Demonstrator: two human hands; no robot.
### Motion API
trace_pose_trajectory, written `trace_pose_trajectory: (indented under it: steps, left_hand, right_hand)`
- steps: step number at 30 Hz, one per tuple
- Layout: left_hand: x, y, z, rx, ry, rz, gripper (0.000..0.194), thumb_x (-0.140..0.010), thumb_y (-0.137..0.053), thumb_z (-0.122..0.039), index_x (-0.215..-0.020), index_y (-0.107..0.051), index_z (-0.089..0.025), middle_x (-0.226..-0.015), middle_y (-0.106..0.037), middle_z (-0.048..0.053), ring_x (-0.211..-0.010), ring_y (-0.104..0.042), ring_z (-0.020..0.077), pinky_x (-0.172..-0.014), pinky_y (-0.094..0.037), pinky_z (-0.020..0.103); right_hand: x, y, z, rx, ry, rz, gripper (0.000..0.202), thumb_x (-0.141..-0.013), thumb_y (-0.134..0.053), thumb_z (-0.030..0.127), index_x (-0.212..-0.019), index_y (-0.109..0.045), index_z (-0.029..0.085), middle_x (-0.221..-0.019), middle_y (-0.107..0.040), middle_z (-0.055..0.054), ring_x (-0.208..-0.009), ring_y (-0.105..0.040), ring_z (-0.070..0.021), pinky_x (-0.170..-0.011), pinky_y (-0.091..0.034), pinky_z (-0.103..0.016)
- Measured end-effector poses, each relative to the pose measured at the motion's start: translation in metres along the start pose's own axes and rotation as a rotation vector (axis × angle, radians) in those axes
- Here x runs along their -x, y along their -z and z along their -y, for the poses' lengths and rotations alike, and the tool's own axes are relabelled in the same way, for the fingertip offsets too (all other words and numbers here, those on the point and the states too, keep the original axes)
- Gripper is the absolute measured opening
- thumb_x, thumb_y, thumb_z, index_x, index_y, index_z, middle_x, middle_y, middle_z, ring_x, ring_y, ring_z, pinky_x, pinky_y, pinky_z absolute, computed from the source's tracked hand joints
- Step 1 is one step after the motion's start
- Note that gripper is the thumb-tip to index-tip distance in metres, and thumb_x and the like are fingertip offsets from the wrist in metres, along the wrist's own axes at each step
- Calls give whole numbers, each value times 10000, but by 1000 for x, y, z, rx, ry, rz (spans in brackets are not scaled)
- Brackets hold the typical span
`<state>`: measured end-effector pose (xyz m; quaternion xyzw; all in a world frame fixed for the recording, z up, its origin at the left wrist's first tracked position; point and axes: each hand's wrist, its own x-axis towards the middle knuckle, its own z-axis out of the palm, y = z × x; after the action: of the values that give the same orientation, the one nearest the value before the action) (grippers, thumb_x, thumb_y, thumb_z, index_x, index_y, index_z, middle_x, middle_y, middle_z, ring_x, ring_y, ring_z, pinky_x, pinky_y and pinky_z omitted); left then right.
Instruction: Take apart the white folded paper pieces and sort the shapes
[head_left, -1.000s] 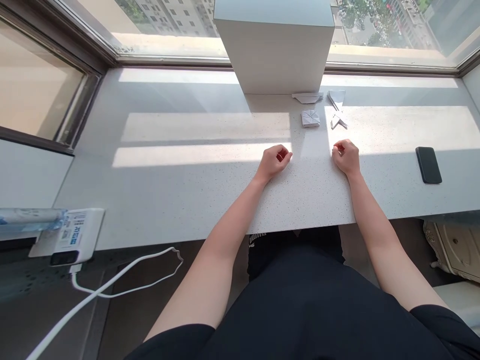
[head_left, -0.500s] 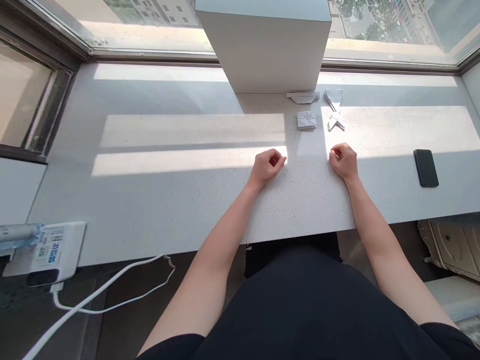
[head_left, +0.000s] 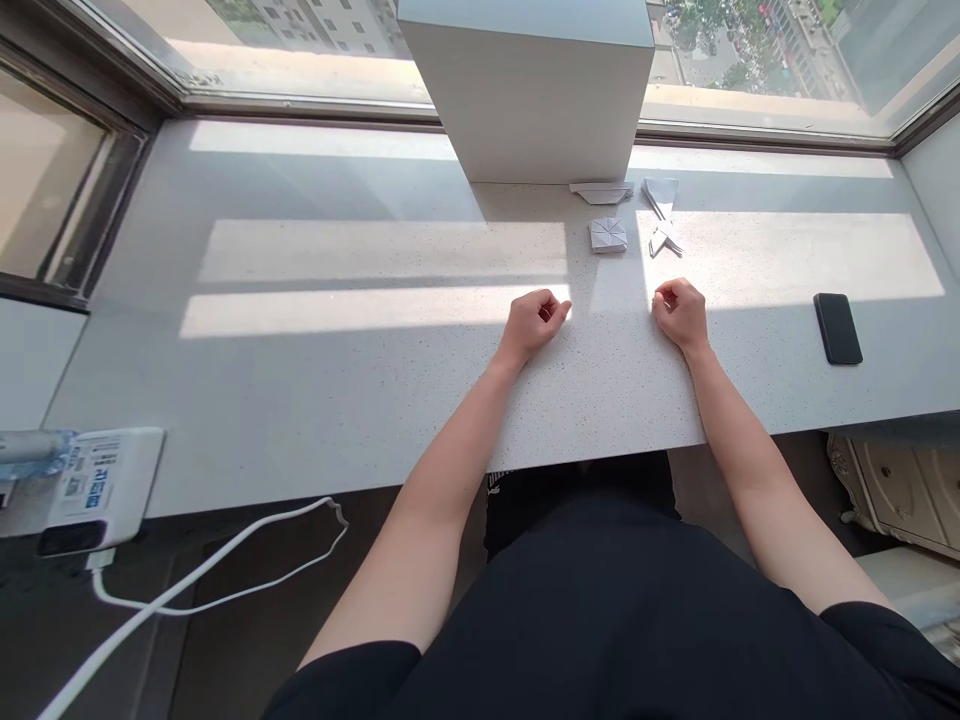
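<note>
My left hand [head_left: 531, 326] rests on the pale speckled counter [head_left: 420, 400], fingers curled in a loose fist with nothing visible in it. To its right, my right hand [head_left: 682, 314] lies loosely closed too, also with nothing visible inside. Beyond them and between the two is a square folded white paper piece [head_left: 607, 235]. A flat boat-like folded paper [head_left: 601, 193] lies behind that square. Nearest my right hand is a long folded paper figure [head_left: 663, 218], narrow in its middle. Neither hand touches any paper.
A black phone [head_left: 838, 329] lies at the right. The large white box-shaped block [head_left: 540, 110] stands at the back against the window. A white power bank [head_left: 112, 480] with a white cable [head_left: 225, 560] sits at the left front corner.
The camera view has shifted slightly. Both hands keep their closed pose and place on the counter, and the papers have not moved.
</note>
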<state>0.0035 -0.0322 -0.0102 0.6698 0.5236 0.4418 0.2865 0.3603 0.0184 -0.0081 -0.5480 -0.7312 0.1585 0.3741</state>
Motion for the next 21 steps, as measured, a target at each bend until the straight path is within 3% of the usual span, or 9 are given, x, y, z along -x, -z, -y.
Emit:
trace_pose_trajectory:
  steps: [3, 5, 7, 9, 12, 16, 19, 21]
  left_hand:
    - [-2, -7, 1, -82, 10, -28, 385, -1088, -767, -377, -794, -529, -303, -841, -758, 77, -809, -719, 275, -810, -670, 469]
    - [-4, -11, 3, -178, 25, -65, 299, -1071, -776, -340, -855, -571, -307, -1045, -856, 129, -1080, -820, 347, -1063, -725, 565]
    - [-7, -16, 5, -276, 52, -90, 166, -1056, -793, -318, -966, -655, -304, -1332, -904, 174, -1402, -804, 425, -1325, -643, 691]
    - [-9, -20, 7, -343, 73, -87, 114, -1054, -805, -333, -1135, -737, -289, -1599, -857, 216, -1624, -712, 487, -1451, -534, 786]
    - [-12, -23, 10, -387, 78, -43, 285, -1063, -803, -385, -1310, -778, -243, -1757, -769, 275, -1754, -616, 538, -1513, -456, 837]
    - [-15, -24, 8, -388, 73, -7, 347, -1085, -767, -442, -1343, -800, -212, -1721, -778, 304, -1743, -625, 561, -1527, -430, 855]
    - [-17, -24, 5, -399, 63, 1, 388, -1094, -747, -454, -1377, -808, -195, -1694, -792, 309, -1736, -635, 556, -1514, -451, 842]
    - [-18, -25, 4, -416, 54, 5, 406, -1098, -739, -450, -1388, -813, -175, -1693, -791, 321, -1730, -642, 555, -1507, -464, 829]
  right_hand:
    - [-2, 1, 1, -8, -5, 10, 115, -1038, -698, 286, -942, -649, 324, -1014, -814, -104, -936, -767, -326, -900, -726, -566]
    - [-3, 2, 1, -12, -16, 15, 118, -1030, -705, 298, -935, -644, 332, -1023, -817, -106, -952, -778, -336, -916, -743, -584]
    - [-4, 2, 2, -14, -29, 11, 113, -1015, -712, 304, -931, -643, 335, -1027, -825, -107, -960, -786, -341, -923, -757, -596]
    - [-4, 1, 2, -15, -33, 1, 99, -1006, -714, 310, -935, -651, 337, -1030, -835, -108, -971, -797, -344, -933, -767, -602]
    - [-2, -1, 1, -29, -38, -2, 47, -1021, -714, 341, -985, -684, 335, -1082, -860, -115, -1006, -820, -340, -957, -781, -597]
    - [-17, 2, -14, -72, -82, -69, 104, -1086, -701, 424, -1141, -724, 339, -1260, -887, -133, -1154, -857, -349, -978, -788, -583]
    - [-58, 7, -41, -25, -108, -206, 155, -1108, -683, 435, -1206, -714, 319, -1314, -863, -175, -1279, -848, -399, -1099, -759, -670]
    - [-99, 9, -59, 36, -97, -237, 296, -1141, -692, 538, -1294, -710, 285, -1416, -822, -224, -1422, -802, -460, -1239, -684, -780]
